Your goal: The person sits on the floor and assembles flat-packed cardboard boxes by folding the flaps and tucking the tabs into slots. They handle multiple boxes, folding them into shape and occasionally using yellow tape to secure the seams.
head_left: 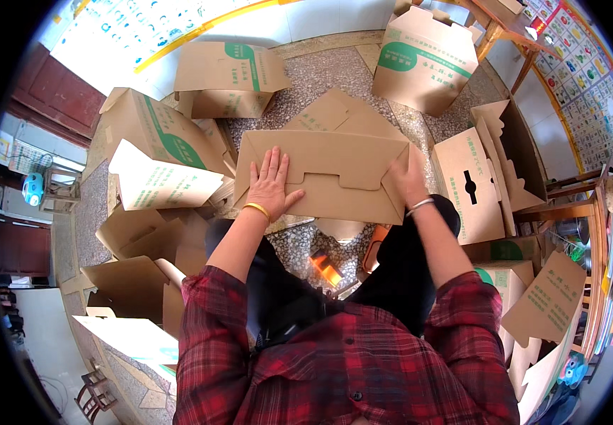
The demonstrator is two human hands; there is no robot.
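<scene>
A brown cardboard box (pixel 313 154) lies across my knees with a broad panel facing up. In that panel, interlocked flaps meet along a stepped seam. My left hand (pixel 272 185) rests flat on the left part of the panel, fingers and thumb spread, with a yellow bangle on the wrist. At the box's right end, my right hand (pixel 411 180) grips the corner; its fingertips are partly hidden, and a pale bangle circles that wrist. More brown cardboard (pixel 342 110) with folded flaps shows just beyond the box's far edge.
Cartons with green print stand around me: a printed carton (pixel 232 74) far left, a handled carton (pixel 427 60) far right, a carton with a slot (pixel 466 188) at right. Open boxes (pixel 133 283) lie at left. An orange object (pixel 326 269) is on the speckled floor. A wooden table (pixel 508 32) stands far right.
</scene>
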